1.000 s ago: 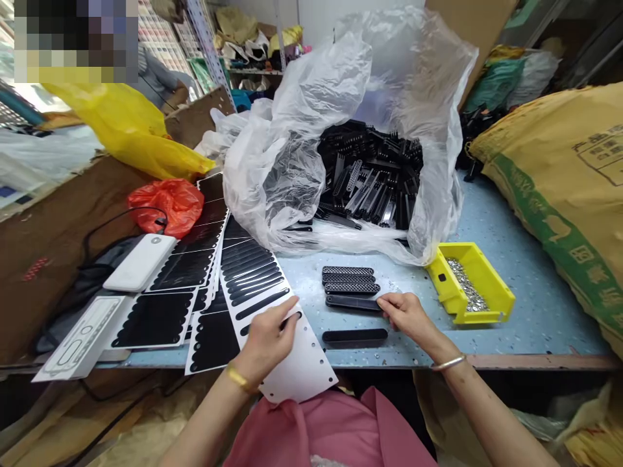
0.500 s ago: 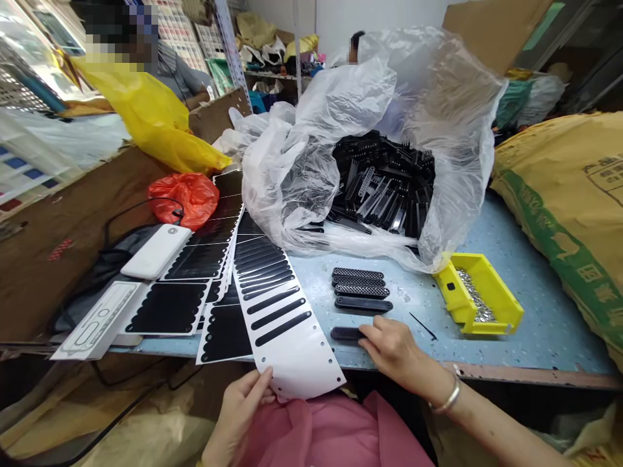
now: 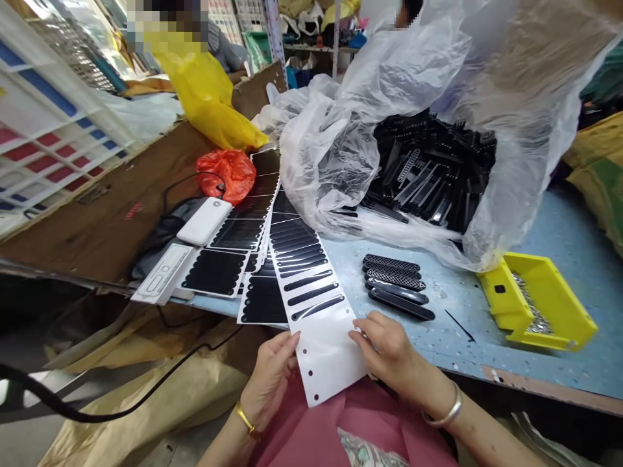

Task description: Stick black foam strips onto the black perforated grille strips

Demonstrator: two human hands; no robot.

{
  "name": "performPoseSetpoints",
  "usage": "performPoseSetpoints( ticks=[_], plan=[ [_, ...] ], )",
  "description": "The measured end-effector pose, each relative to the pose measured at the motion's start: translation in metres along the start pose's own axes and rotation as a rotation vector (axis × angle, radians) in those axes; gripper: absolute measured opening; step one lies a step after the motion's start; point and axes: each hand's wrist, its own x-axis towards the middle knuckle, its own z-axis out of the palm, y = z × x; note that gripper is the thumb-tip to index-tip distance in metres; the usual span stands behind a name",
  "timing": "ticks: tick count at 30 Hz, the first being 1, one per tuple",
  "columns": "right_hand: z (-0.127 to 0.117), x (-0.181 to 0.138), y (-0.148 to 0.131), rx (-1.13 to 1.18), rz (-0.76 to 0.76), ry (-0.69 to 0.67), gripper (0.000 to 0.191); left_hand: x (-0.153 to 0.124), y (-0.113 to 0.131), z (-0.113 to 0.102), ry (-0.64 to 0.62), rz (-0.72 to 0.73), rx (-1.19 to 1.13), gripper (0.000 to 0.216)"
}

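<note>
A white backing sheet [image 3: 331, 357] with black strip stickers [image 3: 311, 293] hangs over the bench edge towards my lap. My left hand [image 3: 273, 363] pinches its left edge between thumb and fingers. On the opposite edge my right hand [image 3: 387, 340] has thumb and forefinger closed at the sheet, beside the lowest remaining strip. The lower part of the sheet is bare white with small round holes along its edges. Just beyond my right hand, several narrow black plastic bars [image 3: 402, 303] lie side by side, some with a mesh pattern.
A clear plastic bag [image 3: 321, 155] full of black plastic parts [image 3: 433, 175] stands behind. To the right are a yellow bin [image 3: 559, 298] of small metal pieces and a thin black strip [image 3: 460, 325]. More sticker sheets [image 3: 214, 272], a white power bank [image 3: 204, 220] and a red bag [image 3: 226, 175] lie left.
My right hand has left the nearest black bar and moved to the sheet's right edge. That bar now lies close to the others. My left hand still holds the sheet, and the view has shifted.
</note>
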Motion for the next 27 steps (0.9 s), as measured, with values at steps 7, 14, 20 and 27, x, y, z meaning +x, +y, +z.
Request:
performPoseSetpoints(
  ticks=[7, 14, 20, 27],
  plan=[
    [0.057, 0.042, -0.022, 0.146, 0.047, -0.046, 0.010, 0.022, 0.008, -0.002, 0.164, 0.130, 0.061, 0.043],
    [0.077, 0.056, -0.025, 0.248, 0.233, -0.057, 0.024, 0.024, 0.020, 0.000, 0.040, 0.088, -0.066, 0.020],
    [0.080, 0.068, -0.029, 0.353, 0.316, -0.045, 0.014, 0.030, 0.027, -0.007, -0.004, 0.031, 0.017, 0.020],
    [0.046, 0.051, -0.017, 0.612, 0.436, 0.181, 0.018, 0.040, 0.021, -0.007, 0.167, 0.083, 0.068, 0.035]
  ],
)
